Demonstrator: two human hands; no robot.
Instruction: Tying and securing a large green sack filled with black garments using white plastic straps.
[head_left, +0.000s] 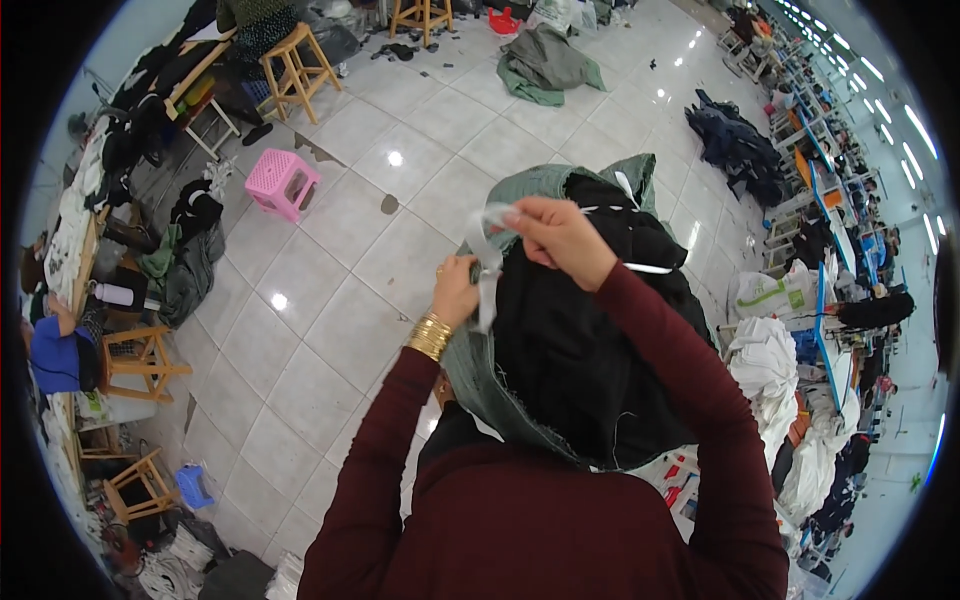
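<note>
In front of me stands a large bundle of black cloth [590,330], wrapped around its side by grey-green fabric [480,390]. My right hand [562,238] is raised over the bundle's left edge, its fingers pinched on a white fabric strip [490,222] that loops toward the left. Lower down, my left hand [457,291], with gold bangles at the wrist, closes at the wrap's edge where the strip passes; the strip's end hangs below its fingertips. Something small and dark shows at those fingertips, too small to name. More white strips cross the black cloth at the far right.
A pink plastic stool [283,184] and wooden stools [300,75] stand to the left by long worktables. Grey-green cloth [548,65] and a dark blue garment pile [735,145] lie on the tiled floor ahead. White garments [765,370] are heaped close on my right. People sit at the left.
</note>
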